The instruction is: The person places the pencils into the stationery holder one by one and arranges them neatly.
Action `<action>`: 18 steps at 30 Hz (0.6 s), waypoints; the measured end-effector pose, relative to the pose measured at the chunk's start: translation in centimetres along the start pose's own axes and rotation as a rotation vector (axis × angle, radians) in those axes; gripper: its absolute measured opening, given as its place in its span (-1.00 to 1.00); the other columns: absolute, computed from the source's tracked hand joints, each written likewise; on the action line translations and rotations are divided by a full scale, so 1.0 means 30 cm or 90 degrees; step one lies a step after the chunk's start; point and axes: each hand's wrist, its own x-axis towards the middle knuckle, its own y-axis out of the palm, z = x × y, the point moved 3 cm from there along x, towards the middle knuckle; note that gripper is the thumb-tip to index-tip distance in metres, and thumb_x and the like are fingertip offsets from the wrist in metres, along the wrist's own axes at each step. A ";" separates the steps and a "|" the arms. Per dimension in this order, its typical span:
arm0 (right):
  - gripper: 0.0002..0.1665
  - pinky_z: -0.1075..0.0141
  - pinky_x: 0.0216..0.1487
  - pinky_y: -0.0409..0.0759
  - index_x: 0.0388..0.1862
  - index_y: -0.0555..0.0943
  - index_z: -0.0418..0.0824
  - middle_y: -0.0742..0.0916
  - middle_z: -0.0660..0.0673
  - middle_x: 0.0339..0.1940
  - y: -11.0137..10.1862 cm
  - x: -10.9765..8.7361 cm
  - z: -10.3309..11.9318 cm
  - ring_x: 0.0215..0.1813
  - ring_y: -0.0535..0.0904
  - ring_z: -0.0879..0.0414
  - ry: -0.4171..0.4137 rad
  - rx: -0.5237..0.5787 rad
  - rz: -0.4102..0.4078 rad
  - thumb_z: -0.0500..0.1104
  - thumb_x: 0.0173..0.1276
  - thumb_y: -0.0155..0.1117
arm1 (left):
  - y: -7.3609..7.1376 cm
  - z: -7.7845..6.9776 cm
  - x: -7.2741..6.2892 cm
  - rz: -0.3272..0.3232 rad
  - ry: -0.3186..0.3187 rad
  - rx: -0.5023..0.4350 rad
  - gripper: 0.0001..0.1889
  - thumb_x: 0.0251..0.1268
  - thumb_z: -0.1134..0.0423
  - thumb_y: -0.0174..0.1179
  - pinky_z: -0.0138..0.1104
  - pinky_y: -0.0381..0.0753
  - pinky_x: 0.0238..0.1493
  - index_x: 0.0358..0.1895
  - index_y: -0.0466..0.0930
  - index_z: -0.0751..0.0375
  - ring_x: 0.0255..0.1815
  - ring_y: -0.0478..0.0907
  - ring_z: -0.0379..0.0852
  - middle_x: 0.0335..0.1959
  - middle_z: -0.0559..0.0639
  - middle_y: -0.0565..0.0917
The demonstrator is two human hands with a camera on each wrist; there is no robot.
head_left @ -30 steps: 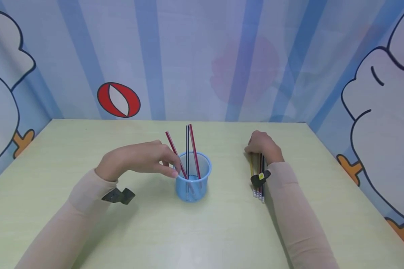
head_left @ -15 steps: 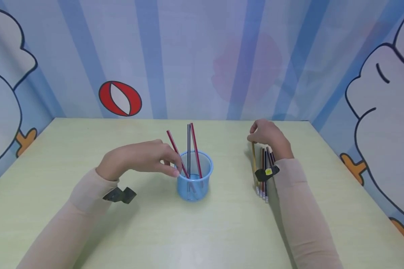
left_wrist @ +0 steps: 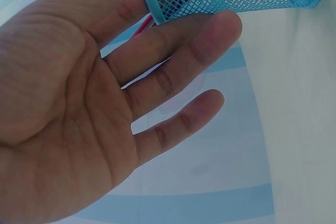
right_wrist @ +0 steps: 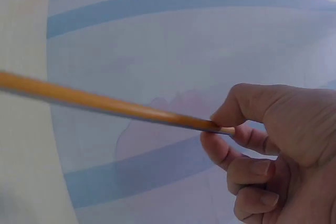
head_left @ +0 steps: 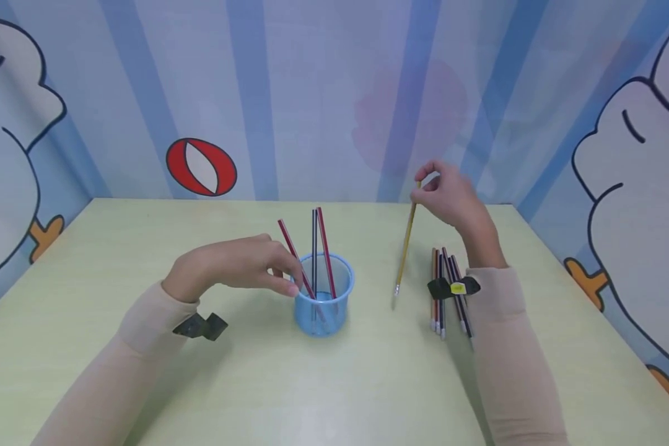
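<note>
Nearest are two long beige sleeves [head_left: 108,365], each with a small black device [head_left: 201,326] at the wrist, reaching over a pale yellow-green surface [head_left: 334,396]. On the right, partly behind that arm's device, a loose bunch of slim wooden pencils [head_left: 442,313], dark and orange-red, lies with the white eraser ends toward the person. To the left of the bunch, well apart from it, stands a light blue mesh cup [head_left: 320,320], upright. Two red pencils [head_left: 326,248] and a thin dark pencil [head_left: 314,238] lean or stand inside it, rising above the rim.

The left hand [head_left: 236,263] is at the cup's left side, its thumb and forefinger pinching the rim; the left wrist view shows the other fingers extended below. Farther off, the right hand [head_left: 451,195] is raised, its grip closed on a yellow wooden pencil [head_left: 406,244] near the upper end, between thumb and fingertip. The pencil hangs at a slant between cup and bunch, eraser end downward.

Behind everything is a blue-striped backdrop [head_left: 323,111] bearing a red-and-white ball picture [head_left: 227,167].
</note>
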 end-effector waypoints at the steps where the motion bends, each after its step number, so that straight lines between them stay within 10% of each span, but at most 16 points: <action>1: -0.70 0.14 -0.30 0.39 0.05 0.43 -0.13 0.64 -0.16 -0.21 -0.008 -0.008 0.011 -0.25 0.48 -0.05 -0.005 0.015 -0.025 -0.11 0.39 0.19 | 0.001 0.001 0.000 0.001 -0.002 -0.001 -0.77 0.38 0.11 0.29 -0.30 0.60 -0.05 0.03 0.74 0.03 -0.10 0.61 -0.22 -0.11 -0.28 0.71; 9: -0.78 0.29 -0.31 0.45 -0.02 0.48 -0.05 0.65 -0.06 -0.30 -0.074 -0.071 0.100 -0.35 0.54 0.05 -0.125 0.180 -0.187 -0.16 0.39 0.22 | -0.001 -0.004 0.003 0.001 0.003 -0.006 -0.78 0.38 0.12 0.30 -0.30 0.60 -0.03 0.01 0.74 0.01 -0.11 0.62 -0.23 -0.10 -0.27 0.71; 18: -0.76 0.34 -0.38 0.44 -0.11 0.55 -0.11 0.67 -0.09 -0.38 -0.038 -0.119 0.203 -0.49 0.51 0.08 -0.215 0.336 -0.203 -0.33 0.30 0.30 | 0.001 -0.002 -0.001 -0.001 -0.001 -0.006 -0.80 0.38 0.12 0.30 -0.30 0.61 -0.05 0.00 0.74 0.00 -0.12 0.63 -0.24 -0.12 -0.28 0.71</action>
